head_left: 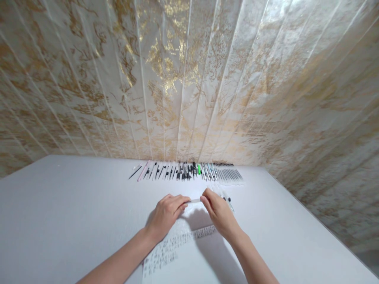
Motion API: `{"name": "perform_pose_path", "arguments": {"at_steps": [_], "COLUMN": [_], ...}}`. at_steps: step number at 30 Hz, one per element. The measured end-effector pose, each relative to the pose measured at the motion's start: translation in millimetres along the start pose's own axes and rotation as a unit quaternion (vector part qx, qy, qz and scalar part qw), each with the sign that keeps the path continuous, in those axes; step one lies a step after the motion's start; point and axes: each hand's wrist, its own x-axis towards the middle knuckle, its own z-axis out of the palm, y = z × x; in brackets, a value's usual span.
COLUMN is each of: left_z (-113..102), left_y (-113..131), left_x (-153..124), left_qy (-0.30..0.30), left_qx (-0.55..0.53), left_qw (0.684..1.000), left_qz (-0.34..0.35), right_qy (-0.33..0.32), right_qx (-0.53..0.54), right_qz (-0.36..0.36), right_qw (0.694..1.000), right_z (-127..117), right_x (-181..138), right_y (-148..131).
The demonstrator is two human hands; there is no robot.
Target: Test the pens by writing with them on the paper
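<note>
Both my hands meet over a white table [59,213], pinching the two ends of a thin whitish pen [195,200]. My left hand [166,214] grips its left end with curled fingers. My right hand [217,211] grips the right end the same way. Under my hands and forearms lies a sheet of paper [177,252] covered with lines of handwriting. A couple of pens [229,203] lie on the table just right of my right hand.
A long row of several pens [186,172], with one green piece among them, lies side by side along the table's far edge. A marbled gold and white wall [189,79] rises behind and to the right.
</note>
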Motion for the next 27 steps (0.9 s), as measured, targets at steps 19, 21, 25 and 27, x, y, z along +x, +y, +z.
{"name": "perform_pose_path", "arguments": {"at_steps": [19, 21, 25, 27], "left_z": [-41, -42, -47, -46], "left_y": [6, 10, 20, 25], "left_x": [3, 5, 13, 15], "left_qy": [-0.388, -0.398, -0.317, -0.239], "left_qx": [-0.656, -0.651, -0.58, -0.51], "left_qw": [0.626, 0.63, 0.736, 0.81], "left_qz": [-0.162, -0.147, -0.144, -0.16], "right_qy": [-0.012, 0.001, 0.057, 0.076], "right_qx": [0.259, 0.257, 0.15, 0.1], "right_qz": [-0.128, -0.13, -0.063, -0.012], "right_qw": [0.957, 0.958, 0.985, 0.992], "right_z": [-12, -15, -20, -21], "right_x": [-9, -11, -10, -8], "right_y": [-29, -30, -22, -17]}}
